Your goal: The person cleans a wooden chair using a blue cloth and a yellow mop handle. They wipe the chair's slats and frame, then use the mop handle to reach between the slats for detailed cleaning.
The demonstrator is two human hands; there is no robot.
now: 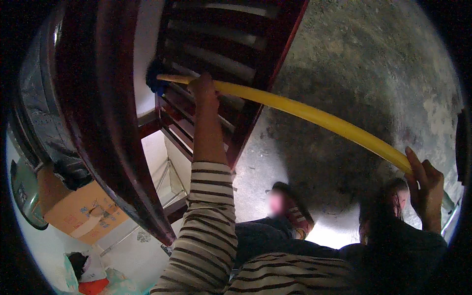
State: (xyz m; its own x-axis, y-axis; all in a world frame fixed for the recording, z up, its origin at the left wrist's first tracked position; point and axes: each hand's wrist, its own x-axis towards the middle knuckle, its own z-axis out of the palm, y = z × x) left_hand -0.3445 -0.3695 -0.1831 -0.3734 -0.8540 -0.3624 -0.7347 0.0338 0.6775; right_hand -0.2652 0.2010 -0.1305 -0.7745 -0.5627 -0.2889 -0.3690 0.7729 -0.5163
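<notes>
A long yellow pole (313,112) stretches across the view, looking bent by the lens. My left hand (204,88) is closed around it near its far, left end. At its near end, on the right, my right hand (424,177) has its fingers against the pole's tip, thumb and fingers partly spread. Beyond my left hand a dark blue bundle (158,78), perhaps cloth or a mop head, is at the pole's far end. It is beside the slats of a dark red wooden bench or rack (243,143); whether it touches them is hard to tell.
A thick dark wooden rail (118,110) curves along the left. Past it are a cardboard box (92,212), black plastic sheeting (48,96) and a red item (93,286) among bags. Mottled concrete floor (343,48) lies to the right; my sandalled feet (295,212) are below.
</notes>
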